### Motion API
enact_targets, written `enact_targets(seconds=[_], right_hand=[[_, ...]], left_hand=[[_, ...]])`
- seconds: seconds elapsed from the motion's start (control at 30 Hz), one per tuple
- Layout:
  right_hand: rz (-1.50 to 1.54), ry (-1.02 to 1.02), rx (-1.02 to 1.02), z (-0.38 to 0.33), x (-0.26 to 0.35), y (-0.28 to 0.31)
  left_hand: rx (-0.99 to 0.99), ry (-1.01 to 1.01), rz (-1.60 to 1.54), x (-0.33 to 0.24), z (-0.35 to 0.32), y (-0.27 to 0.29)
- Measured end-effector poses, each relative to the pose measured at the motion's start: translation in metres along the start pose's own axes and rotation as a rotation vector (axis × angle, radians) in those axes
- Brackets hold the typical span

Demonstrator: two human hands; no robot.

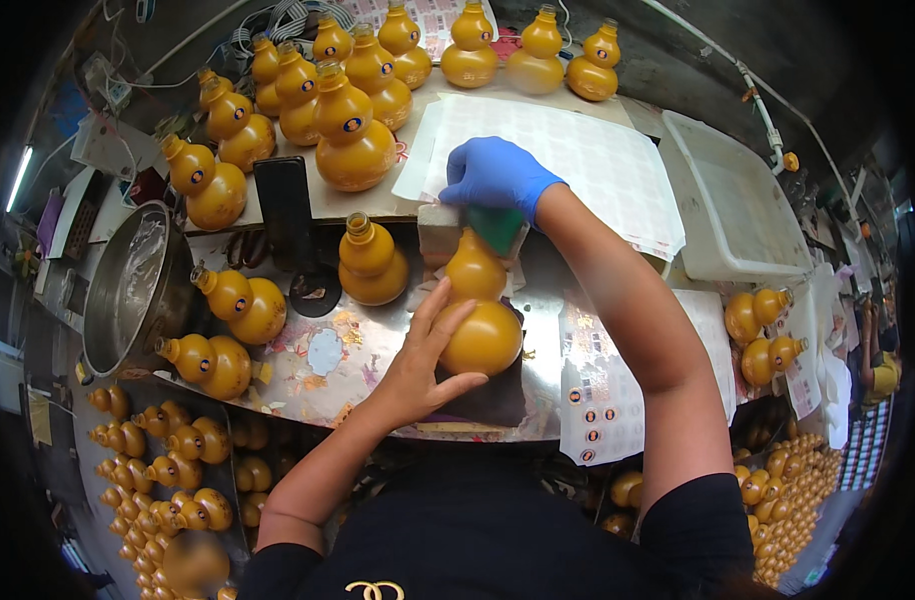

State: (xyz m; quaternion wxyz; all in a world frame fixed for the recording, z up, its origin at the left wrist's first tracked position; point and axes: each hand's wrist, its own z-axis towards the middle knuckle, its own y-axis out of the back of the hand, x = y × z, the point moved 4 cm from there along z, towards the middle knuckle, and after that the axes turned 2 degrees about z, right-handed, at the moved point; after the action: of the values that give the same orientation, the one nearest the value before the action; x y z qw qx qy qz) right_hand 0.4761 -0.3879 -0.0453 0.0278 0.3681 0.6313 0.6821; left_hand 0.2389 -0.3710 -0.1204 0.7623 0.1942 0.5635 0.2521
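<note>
Here the gourd-shaped orange bottle point(481, 315) lies on its side near the front edge of the bench point(538, 330), its rounded base toward the person and its neck pointing away. The bare left hand point(418, 365) rests against the bottle's fat lower bulb from the left, fingers spread and lightly curved over its glossy surface, thumb at the near side; it steadies rather than closes round it. The right hand point(496, 172), in a blue glove, is curled over the bottle's top end, pressing a green sponge-like block point(498, 228) there; whether its fingers close fully on it cannot be told. The bench top is shiny metal, strewn with scraps of paper. Just beyond the gloved hand lies a white sheet of small stickers point(588, 165). Many more smooth, double-bulbed orange bottles point(353, 140) stand behind and to the left, beside a steel bowl point(128, 290), and a white plastic tray point(738, 210) sits to the right.
</note>
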Motion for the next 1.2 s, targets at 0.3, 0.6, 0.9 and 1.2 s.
enact_targets(seconds=[0.3,0.6,0.9,1.2], right_hand=[[-0.038,0.128,-0.15,0.013,-0.026,-0.003],[0.972,-0.255,-0.612,-0.255,-0.066,-0.061],[0.203,-0.648,-0.713,-0.433,-0.068,-0.13],[1.163,-0.979,-0.921,-0.461,-0.05,-0.218]], left_hand=[[0.025,0.014,0.021,0.005,0.006,-0.007],[-0.052,-0.022,0.233,-0.019,0.004,-0.009],[-0.247,-0.142,0.338,-0.007,-0.002,-0.03],[-0.244,-0.153,0.344,-0.01,-0.003,-0.034]])
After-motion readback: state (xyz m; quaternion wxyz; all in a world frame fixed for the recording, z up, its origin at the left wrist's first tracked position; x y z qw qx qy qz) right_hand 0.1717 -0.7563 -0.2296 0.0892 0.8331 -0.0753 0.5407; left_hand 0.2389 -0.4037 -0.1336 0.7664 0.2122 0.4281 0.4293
